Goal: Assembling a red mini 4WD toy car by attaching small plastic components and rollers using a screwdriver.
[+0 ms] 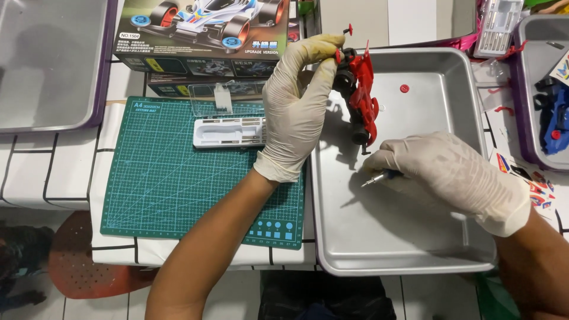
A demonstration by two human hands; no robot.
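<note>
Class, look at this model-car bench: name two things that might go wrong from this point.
The left hand holds the red toy car tilted over the metal tray; it may slip and drop. The small red part lying loose in the tray could roll or get lost. The right hand's screwdriver tip might pierce a glove.

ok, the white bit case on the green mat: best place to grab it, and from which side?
Likely across its two long edges at mid-length, coming from above. The white bit case lies flat and long on the green cutting mat. The left hand borders its right end; the clear lid sits behind it.
</note>
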